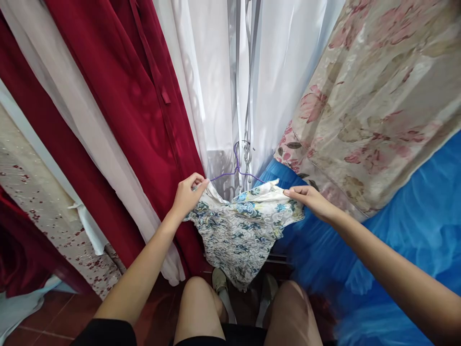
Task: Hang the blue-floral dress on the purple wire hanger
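A small white garment with a blue floral print (242, 226) hangs on a purple wire hanger (236, 169), whose hook catches on a metal rail in front of white curtains. My left hand (187, 194) pinches the garment's left shoulder, fingers closed on the cloth. My right hand (307, 198) grips the right shoulder edge, fingers pressed together on the fabric. The garment hangs down between both hands above my knees.
Dark red drapes (118, 110) and a pale sheer panel (75, 129) hang at left. A pink-flowered cream fabric (378, 96) and bright blue tulle (396, 240) fill the right. White curtains (205, 72) hang behind. My bare knees and sandalled feet stand on red floor tiles (54, 317).
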`<action>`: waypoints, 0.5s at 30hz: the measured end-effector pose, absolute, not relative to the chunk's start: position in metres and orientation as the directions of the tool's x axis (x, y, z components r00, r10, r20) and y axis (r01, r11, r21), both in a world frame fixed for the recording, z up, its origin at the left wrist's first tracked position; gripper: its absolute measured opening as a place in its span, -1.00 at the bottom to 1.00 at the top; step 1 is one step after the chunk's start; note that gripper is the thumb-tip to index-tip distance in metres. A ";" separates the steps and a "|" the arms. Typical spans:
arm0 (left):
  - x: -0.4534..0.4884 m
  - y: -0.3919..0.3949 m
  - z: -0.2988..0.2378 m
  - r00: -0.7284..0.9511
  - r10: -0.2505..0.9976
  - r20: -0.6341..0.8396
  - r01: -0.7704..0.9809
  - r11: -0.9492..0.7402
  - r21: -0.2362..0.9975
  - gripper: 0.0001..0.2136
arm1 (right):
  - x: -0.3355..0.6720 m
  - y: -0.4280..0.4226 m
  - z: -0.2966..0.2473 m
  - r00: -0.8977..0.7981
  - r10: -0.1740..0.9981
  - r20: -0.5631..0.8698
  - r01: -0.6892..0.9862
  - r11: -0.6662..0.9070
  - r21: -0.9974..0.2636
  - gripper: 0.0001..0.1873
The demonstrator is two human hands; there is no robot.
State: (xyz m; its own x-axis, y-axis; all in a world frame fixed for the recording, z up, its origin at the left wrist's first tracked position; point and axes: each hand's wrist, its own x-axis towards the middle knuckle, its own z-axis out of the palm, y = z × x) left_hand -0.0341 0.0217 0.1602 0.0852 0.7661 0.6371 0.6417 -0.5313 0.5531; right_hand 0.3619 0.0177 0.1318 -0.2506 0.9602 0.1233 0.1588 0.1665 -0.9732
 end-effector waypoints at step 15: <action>-0.042 0.051 0.145 -0.187 0.753 0.631 0.643 -0.392 0.658 -0.54 | 0.251 -0.049 0.211 -0.725 0.677 0.131 0.064 0.255 -0.965 -0.35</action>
